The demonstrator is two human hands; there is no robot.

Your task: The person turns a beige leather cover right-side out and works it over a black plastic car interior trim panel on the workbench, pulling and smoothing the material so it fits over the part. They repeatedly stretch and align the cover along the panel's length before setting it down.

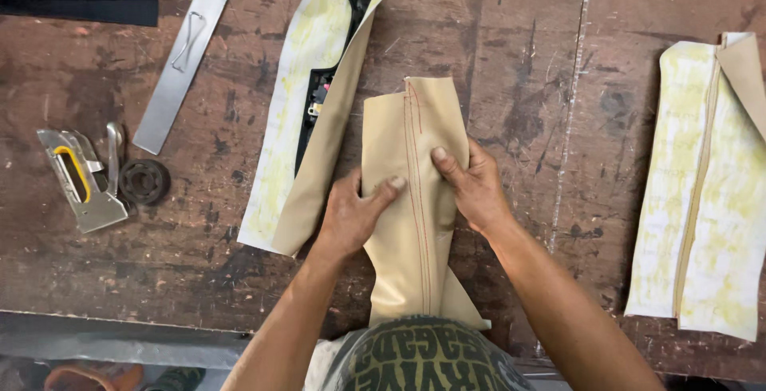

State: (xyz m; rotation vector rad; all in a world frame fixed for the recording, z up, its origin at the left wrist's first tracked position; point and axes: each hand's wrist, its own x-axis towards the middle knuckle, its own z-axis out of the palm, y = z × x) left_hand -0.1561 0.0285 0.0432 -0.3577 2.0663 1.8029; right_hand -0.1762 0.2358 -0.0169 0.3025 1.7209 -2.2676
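Both hands press on a tan stitched leather piece (413, 199) lying mid-counter (558, 80): the left hand (351, 215) pinches its left edge, and the right hand (475, 187) grips its right edge (thumb on top). A staple gun (80, 179) lies well apart to the left.

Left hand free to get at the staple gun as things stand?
Probably yes. The left hand presses the tan stitched piece; the staple gun lies to its left on bare table, with only a black ring beside it. Nothing blocks the way.
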